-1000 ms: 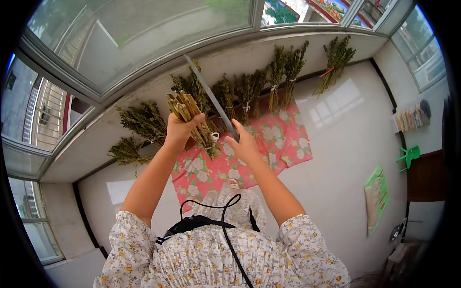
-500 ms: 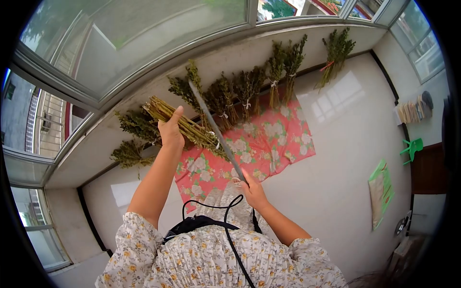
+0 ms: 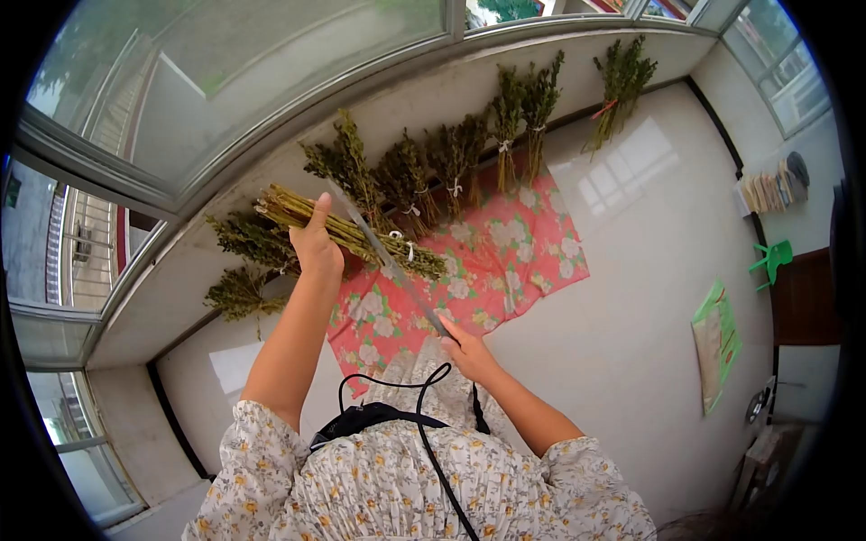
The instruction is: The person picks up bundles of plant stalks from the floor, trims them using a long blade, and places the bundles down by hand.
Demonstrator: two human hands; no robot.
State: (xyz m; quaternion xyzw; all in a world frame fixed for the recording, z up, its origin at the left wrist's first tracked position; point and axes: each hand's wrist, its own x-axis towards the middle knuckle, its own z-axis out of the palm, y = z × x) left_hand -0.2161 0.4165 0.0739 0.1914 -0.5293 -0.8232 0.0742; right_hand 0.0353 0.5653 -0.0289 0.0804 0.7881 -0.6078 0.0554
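My left hand [image 3: 316, 250] is closed around a bundle of dried plant stems [image 3: 348, 236], holding it aslant above the floor. The cut stem ends point to the upper left; a white tie and leafy tips show at the lower right. My right hand [image 3: 474, 355] grips the near end of a long, narrow grey blade-like tool [image 3: 395, 267]. The tool slants up and left across the bundle, just right of my left hand. Whether it touches the stems I cannot tell.
Several tied plant bundles [image 3: 456, 158] lean along the wall, some on a red floral cloth [image 3: 523, 243]. Another bundle [image 3: 621, 86] stands at the far right. A green stool [image 3: 772, 261] and a green-edged bag [image 3: 713, 347] are on the right. A black cord [image 3: 426, 442] hangs before me.
The tool's far end has dropped lower and left, its shaft now crossing the bundle nearer my left hand. The bundle has tilted flatter. My view has shifted slightly.
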